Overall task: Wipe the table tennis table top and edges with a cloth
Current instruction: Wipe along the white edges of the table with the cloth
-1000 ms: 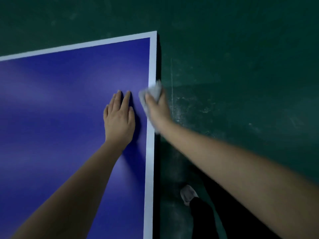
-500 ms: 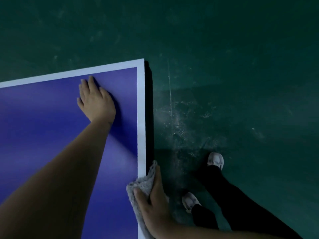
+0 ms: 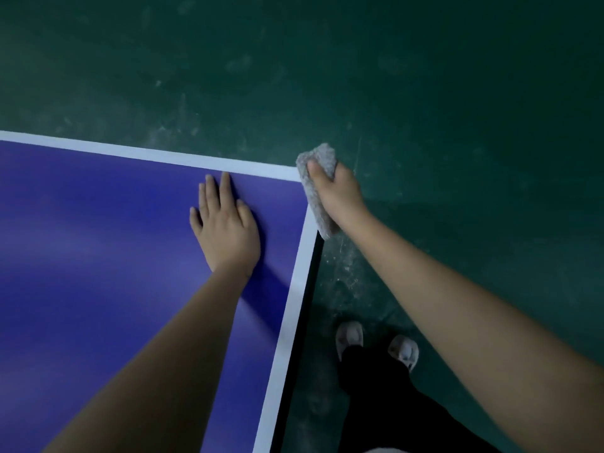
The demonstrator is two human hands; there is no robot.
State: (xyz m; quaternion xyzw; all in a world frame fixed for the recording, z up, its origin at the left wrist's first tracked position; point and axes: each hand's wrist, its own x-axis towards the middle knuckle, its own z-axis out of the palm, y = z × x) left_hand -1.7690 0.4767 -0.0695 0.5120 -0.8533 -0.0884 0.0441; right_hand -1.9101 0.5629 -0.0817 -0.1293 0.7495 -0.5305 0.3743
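- Head view, left of the frame: the blue table tennis table top [image 3: 98, 256] fills this side. It looks smooth and matte with a soft sheen, and I see no streaks or damp marks, so I cannot tell how much of it is wiped.
- Left hand [image 3: 225, 233] lies flat on the blue, fingers straight and slightly spread, gripping nothing. The fingertips reach the white boundary line [image 3: 163, 155] along the far edge, and the hand seems to be bracing the person.
- Right of centre, the grey cloth [image 3: 318, 155] sits at the table's corner, draped over the meeting of the two white lines and hanging down the side.
- Right hand [image 3: 340, 194] clutches the cloth, thumb on top and fingers curled round it beyond the rim. My judgement is that the edge-wiping step is under way at this corner.
- By my reading, the far edge running to the upper left is likely still to do, while the dark side edge [image 3: 310, 305] toward the bottom of the frame shows no sign either way.
- Right of the frame: a dark green floor [image 3: 457, 125], scuffed and dusty near the table, in dim light.
- Lower right: the person's pale shoes [image 3: 349, 335] and black trousers [image 3: 392, 403] stand just beside the table.
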